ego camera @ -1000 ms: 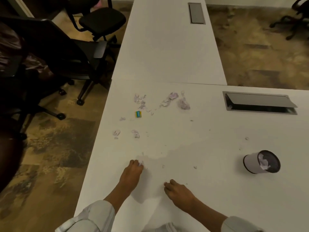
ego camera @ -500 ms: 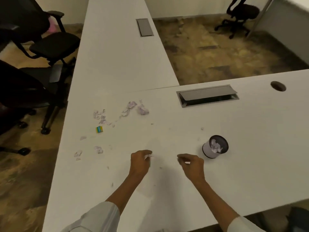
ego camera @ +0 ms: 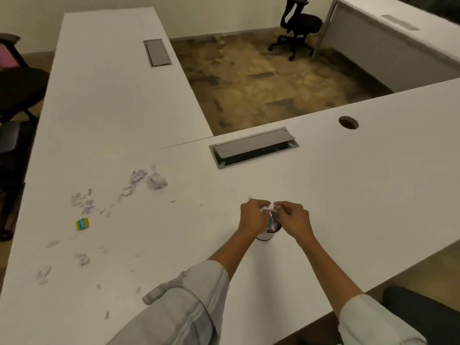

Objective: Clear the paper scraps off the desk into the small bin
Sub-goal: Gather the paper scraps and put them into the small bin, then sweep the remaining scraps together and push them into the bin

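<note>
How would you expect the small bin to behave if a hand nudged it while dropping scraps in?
The small bin looks narrow and upright, so it could probably tip or slide on the smooth desk. It seems to hold only paper, so it is likely light.
</note>
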